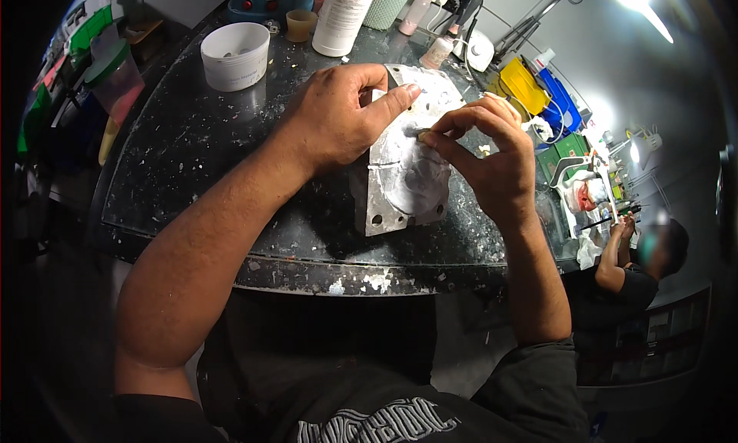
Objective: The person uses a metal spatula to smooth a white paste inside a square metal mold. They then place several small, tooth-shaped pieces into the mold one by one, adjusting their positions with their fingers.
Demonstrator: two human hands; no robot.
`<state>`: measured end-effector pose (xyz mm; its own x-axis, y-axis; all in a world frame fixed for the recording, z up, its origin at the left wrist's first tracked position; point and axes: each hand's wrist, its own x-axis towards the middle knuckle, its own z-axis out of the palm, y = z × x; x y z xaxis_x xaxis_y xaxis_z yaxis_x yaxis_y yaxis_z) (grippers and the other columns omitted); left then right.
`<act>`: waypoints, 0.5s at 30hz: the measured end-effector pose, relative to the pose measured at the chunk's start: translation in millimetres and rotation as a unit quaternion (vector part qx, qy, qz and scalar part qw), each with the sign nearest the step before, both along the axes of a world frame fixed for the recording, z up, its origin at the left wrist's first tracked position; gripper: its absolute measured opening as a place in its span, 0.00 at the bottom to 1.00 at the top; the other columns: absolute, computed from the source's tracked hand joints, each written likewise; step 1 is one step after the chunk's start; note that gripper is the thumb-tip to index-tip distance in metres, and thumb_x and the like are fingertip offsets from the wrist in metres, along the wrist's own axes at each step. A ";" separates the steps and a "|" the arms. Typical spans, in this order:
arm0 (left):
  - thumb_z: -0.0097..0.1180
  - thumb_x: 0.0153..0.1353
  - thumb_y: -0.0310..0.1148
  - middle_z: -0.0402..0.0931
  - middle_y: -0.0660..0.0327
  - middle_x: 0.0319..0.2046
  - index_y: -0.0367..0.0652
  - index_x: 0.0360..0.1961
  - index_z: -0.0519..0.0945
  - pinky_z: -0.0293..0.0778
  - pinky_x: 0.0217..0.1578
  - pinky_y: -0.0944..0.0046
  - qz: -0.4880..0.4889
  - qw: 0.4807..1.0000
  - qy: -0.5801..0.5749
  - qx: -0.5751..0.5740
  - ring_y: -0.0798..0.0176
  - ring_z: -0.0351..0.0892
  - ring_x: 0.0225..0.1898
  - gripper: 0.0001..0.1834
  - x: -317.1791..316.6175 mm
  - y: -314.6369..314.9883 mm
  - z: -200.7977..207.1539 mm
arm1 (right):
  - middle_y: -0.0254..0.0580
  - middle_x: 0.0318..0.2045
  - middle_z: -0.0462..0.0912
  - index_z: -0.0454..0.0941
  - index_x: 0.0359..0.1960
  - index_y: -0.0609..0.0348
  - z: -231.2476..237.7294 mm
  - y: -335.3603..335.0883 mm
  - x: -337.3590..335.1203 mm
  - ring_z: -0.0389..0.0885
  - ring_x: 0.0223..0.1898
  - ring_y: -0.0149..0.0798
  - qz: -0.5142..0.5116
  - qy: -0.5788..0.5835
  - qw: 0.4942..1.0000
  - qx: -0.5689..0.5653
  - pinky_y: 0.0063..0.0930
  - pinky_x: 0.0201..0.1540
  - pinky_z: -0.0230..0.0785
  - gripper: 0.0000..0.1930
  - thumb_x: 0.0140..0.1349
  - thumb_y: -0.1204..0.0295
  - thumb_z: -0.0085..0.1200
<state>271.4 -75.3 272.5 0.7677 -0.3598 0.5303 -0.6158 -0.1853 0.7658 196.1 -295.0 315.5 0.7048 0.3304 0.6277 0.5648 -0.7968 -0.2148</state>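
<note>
On the dark bench lies a grey metal flask half (379,197) with holes near its corners, its middle filled with whitish plaster-like material. My left hand (334,116) grips its far left edge, thumb across the top face and fingers mostly hidden behind. Over the plaster surface, my right hand (496,162) is closed in a pinch, thumb against forefinger. A small piece shows at those fingertips, too small to name. Beyond my hands, a second whitish metal part (434,85) shows, partly covered; I cannot tell whether it is joined to the flask.
A white tub (235,58) stands far left, near a small beige cup (300,25) and a white bottle (344,16). A pink spray bottle (438,52) is behind the flask. Crumbs dot the bench (192,174). At right, a co-worker (642,266) works among tools.
</note>
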 end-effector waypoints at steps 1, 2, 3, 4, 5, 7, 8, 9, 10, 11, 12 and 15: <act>0.64 0.73 0.49 0.65 0.72 0.17 0.42 0.23 0.76 0.56 0.23 0.66 0.003 1.000 0.000 0.002 0.78 0.60 0.23 0.25 -0.3 0.6 0.4 | 0.26 0.31 0.85 0.88 0.33 0.49 -0.1 0.1 0.2 0.82 0.37 0.31 0.004 0.011 1.000 0.022 0.37 0.61 0.62 0.09 0.53 0.71 0.77; 0.64 0.72 0.49 0.65 0.72 0.17 0.42 0.23 0.76 0.56 0.23 0.66 0.006 1.000 0.000 0.003 0.78 0.60 0.23 0.26 -0.4 1.0 0.6 | 0.26 0.31 0.85 0.87 0.33 0.49 -0.2 -0.1 0.0 0.82 0.37 0.31 0.009 0.022 0.999 0.044 0.36 0.61 0.62 0.09 0.53 0.71 0.77; 0.64 0.72 0.50 0.65 0.72 0.17 0.42 0.23 0.76 0.57 0.23 0.66 0.008 1.000 0.002 0.002 0.78 0.60 0.23 0.26 0.0 0.8 0.2 | 0.26 0.31 0.84 0.87 0.33 0.50 -0.1 0.0 0.1 0.81 0.37 0.31 0.013 0.032 0.997 0.066 0.36 0.61 0.62 0.09 0.53 0.71 0.77; 0.64 0.72 0.50 0.65 0.72 0.17 0.42 0.23 0.76 0.57 0.23 0.66 0.010 1.000 0.006 0.001 0.78 0.60 0.23 0.26 0.6 -0.2 -0.9 | 0.26 0.31 0.84 0.87 0.33 0.50 0.3 0.1 0.2 0.81 0.37 0.30 0.007 0.027 0.999 0.047 0.36 0.61 0.61 0.10 0.53 0.71 0.77; 0.64 0.72 0.50 0.65 0.72 0.17 0.42 0.23 0.76 0.57 0.23 0.66 0.011 1.000 0.009 0.000 0.78 0.60 0.23 0.26 1.0 -0.4 -1.7 | 0.26 0.31 0.84 0.86 0.33 0.50 1.0 0.4 0.2 0.81 0.37 0.30 0.001 0.021 0.999 0.027 0.37 0.62 0.61 0.10 0.53 0.71 0.77; 0.64 0.72 0.50 0.65 0.72 0.17 0.42 0.23 0.77 0.57 0.23 0.66 0.012 1.000 0.001 -0.004 0.78 0.61 0.23 0.26 0.8 -0.2 -1.6 | 0.26 0.31 0.84 0.85 0.33 0.50 3.0 1.9 0.0 0.81 0.37 0.30 -0.002 0.012 1.000 -0.002 0.37 0.63 0.61 0.11 0.53 0.71 0.77; 0.64 0.72 0.50 0.65 0.72 0.17 0.42 0.23 0.77 0.57 0.23 0.66 0.012 1.000 -0.003 -0.007 0.78 0.61 0.23 0.26 0.5 -0.4 -1.3 | 0.26 0.30 0.84 0.85 0.33 0.50 4.4 3.5 0.2 0.81 0.37 0.30 0.002 0.008 1.000 -0.010 0.37 0.63 0.61 0.11 0.53 0.71 0.77; 0.64 0.72 0.50 0.65 0.72 0.17 0.42 0.23 0.77 0.57 0.23 0.66 0.008 1.000 -0.001 -0.007 0.78 0.61 0.23 0.26 0.1 -0.8 -0.6 | 0.25 0.30 0.84 0.84 0.33 0.50 6.3 4.6 0.2 0.81 0.37 0.30 0.005 0.004 1.000 -0.019 0.38 0.63 0.60 0.11 0.53 0.71 0.77; 0.64 0.72 0.50 0.65 0.72 0.17 0.42 0.23 0.77 0.57 0.23 0.66 0.007 1.000 0.000 -0.006 0.78 0.61 0.23 0.26 0.0 -0.8 -0.5 | 0.25 0.30 0.84 0.84 0.33 0.49 8.0 5.1 0.9 0.81 0.37 0.30 0.007 0.007 0.999 -0.032 0.38 0.64 0.60 0.11 0.53 0.71 0.77; 0.64 0.72 0.50 0.65 0.72 0.17 0.42 0.23 0.77 0.57 0.23 0.66 0.005 1.000 0.002 -0.005 0.78 0.61 0.23 0.26 0.0 -0.8 -0.7 | 0.25 0.30 0.84 0.84 0.33 0.49 10.6 5.5 1.3 0.81 0.37 0.30 0.008 0.010 0.999 -0.045 0.38 0.64 0.60 0.11 0.54 0.71 0.77; 0.64 0.73 0.50 0.65 0.72 0.17 0.42 0.23 0.77 0.57 0.23 0.66 0.005 1.000 0.003 -0.004 0.78 0.61 0.23 0.26 0.0 -0.9 -1.3 | 0.25 0.30 0.84 0.83 0.33 0.49 13.2 6.4 1.2 0.82 0.37 0.30 0.009 0.013 0.998 -0.059 0.39 0.64 0.60 0.11 0.54 0.71 0.77; 0.63 0.73 0.49 0.65 0.72 0.17 0.41 0.23 0.78 0.57 0.23 0.67 0.002 1.000 0.001 0.000 0.78 0.61 0.23 0.26 0.0 1.6 -1.2 | 0.25 0.30 0.84 0.82 0.33 0.49 21.6 13.1 0.4 0.82 0.37 0.30 0.002 0.025 0.995 -0.101 0.38 0.64 0.60 0.11 0.56 0.70 0.76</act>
<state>271.4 -73.7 271.3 0.7705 -0.3568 0.5282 -0.6129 -0.1872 0.7677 196.5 -281.9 337.1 0.7321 0.4491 0.5123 0.5602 -0.8247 -0.0777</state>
